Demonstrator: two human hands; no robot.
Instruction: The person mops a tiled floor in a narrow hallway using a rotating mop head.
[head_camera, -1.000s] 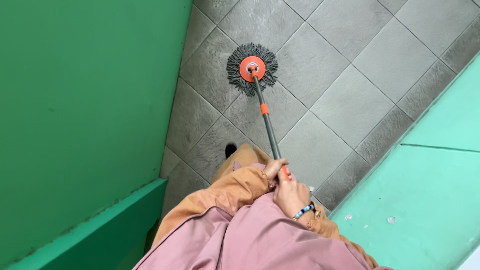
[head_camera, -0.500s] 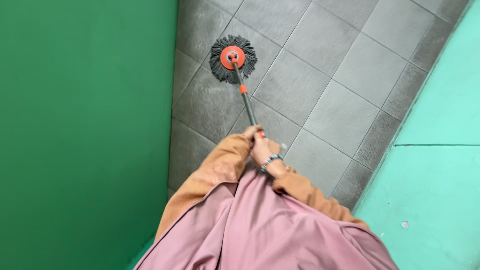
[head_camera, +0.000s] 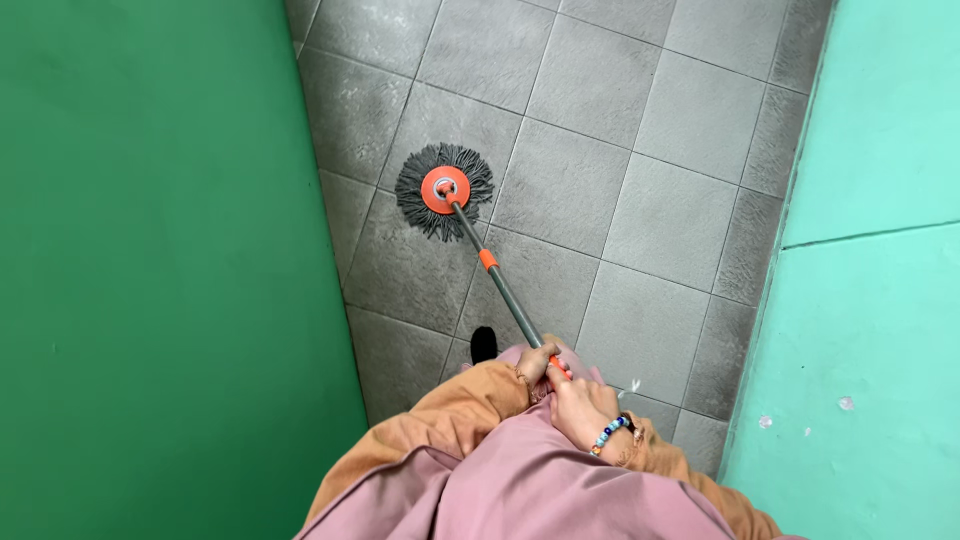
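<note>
One mop (head_camera: 444, 190), its round grey head flat on the tiled floor (head_camera: 640, 220), lies ahead of both hands, the pole slanting back to them. The left hand (head_camera: 533, 365) and right hand (head_camera: 582, 408) are together, both closed around the pole's near end, left just ahead of right. One beaded bracelet (head_camera: 612, 432) circles the right wrist. Two green walls flank the floor.
</note>
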